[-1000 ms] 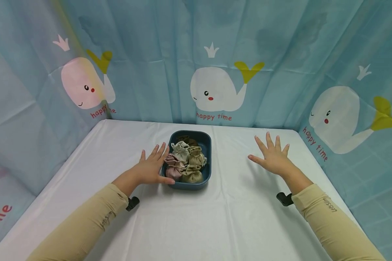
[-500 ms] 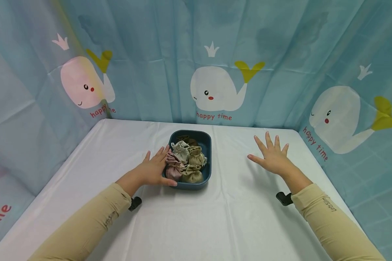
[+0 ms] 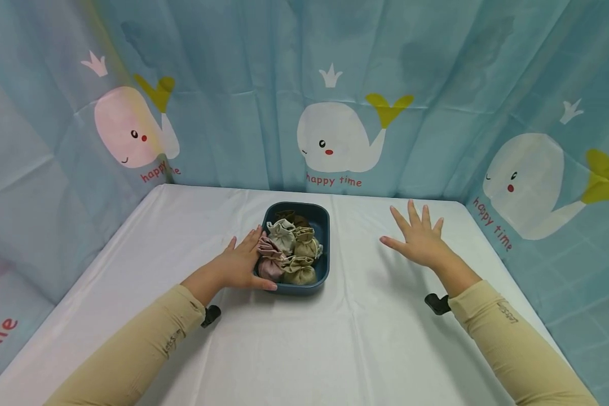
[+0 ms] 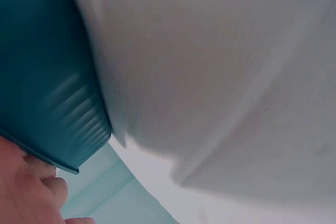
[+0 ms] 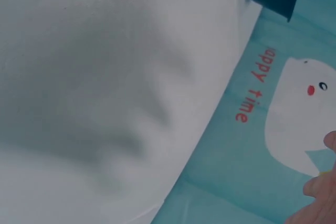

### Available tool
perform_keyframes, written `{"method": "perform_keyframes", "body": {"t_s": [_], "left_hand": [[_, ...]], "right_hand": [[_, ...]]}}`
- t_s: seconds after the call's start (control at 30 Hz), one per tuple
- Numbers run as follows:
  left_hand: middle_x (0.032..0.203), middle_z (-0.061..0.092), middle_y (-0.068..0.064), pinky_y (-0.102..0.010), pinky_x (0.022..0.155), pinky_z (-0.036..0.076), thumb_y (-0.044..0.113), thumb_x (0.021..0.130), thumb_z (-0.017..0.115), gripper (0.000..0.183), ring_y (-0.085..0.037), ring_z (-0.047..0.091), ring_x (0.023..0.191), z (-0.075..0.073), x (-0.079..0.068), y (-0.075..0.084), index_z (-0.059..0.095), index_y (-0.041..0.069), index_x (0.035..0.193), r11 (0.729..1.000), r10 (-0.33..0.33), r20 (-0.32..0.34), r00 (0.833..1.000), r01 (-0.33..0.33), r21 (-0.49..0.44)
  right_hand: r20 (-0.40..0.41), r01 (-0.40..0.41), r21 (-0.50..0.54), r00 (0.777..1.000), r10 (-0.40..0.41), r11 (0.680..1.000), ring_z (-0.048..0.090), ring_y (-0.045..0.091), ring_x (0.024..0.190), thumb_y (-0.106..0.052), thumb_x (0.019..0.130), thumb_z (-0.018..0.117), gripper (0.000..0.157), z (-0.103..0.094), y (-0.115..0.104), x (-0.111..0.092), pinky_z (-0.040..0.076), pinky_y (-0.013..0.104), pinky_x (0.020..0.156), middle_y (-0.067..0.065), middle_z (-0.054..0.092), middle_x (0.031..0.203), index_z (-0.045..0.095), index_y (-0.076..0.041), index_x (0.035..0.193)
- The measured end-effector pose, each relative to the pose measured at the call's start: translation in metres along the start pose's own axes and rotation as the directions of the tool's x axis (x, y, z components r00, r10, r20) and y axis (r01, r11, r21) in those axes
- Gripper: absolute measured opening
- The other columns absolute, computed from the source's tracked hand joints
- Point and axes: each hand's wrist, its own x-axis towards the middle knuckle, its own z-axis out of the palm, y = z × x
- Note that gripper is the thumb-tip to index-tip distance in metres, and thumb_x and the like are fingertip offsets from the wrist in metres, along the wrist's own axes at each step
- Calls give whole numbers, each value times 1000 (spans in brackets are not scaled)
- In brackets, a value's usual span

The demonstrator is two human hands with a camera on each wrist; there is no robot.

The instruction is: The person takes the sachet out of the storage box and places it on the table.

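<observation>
A dark blue rectangular bin (image 3: pixel 300 290) stands on the white-covered table and holds several small drawstring pouches. Among them are a pale grey pouch (image 3: pixel 282 235), a pink pouch (image 3: pixel 270 269) and an olive green pouch (image 3: pixel 300 273); darker ones lie at the back. My left hand (image 3: pixel 239 266) lies along the bin's left side with fingers extended, its thumb by the near left corner. The left wrist view has the bin's ribbed outer wall (image 4: pixel 52 61), with fingers right at the rim. Off to the right, my right hand (image 3: pixel 420 241) hovers over the table, fingers spread, holding nothing.
A blue curtain (image 3: pixel 223 113) with printed whales surrounds the table at the back and both sides. White cloth (image 3: pixel 304 349) covers the tabletop. A small black device (image 3: pixel 438 304) sits at each wrist, below the beige sleeves (image 3: pixel 507 338).
My left hand has shifted slightly right and toward me, closer against the bin's side. My right hand has drifted a little left and away from me. The pouches stay in place.
</observation>
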Motion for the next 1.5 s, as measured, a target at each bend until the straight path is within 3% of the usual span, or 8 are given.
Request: {"method": "perform_keyframes", "body": {"t_s": [0.67,1.13,1.5], "left_hand": [[152,-10,-14,-60,105,6,84,62,48,124,-30,-3,139,-2,0,2,14,-4,144,1000,-7,13,1000,7,-8],[152,-10,-15,-61,104,7,84,62,47,123,-31,-1,139,-5,-2,4,23,-6,142,1000,1,16,1000,-1,-15],[152,-11,-15,-60,105,7,86,61,44,122,-30,-3,139,-3,-3,3,29,-5,140,1000,-7,29,1000,7,-3]], "right_hand": [[-62,54,2,997,-54,999,-22,42,132,-76,80,33,91,-2,-28,15,-9,71,94,16,-17,150,2,-25,149],[-88,57,65,995,-51,996,-16,42,134,-73,81,35,89,-7,-50,18,-6,70,96,15,-12,152,7,-22,149],[-115,117,105,988,-105,988,-12,39,136,-70,83,37,85,-8,-73,26,3,65,102,14,-7,153,5,-26,149]]}}
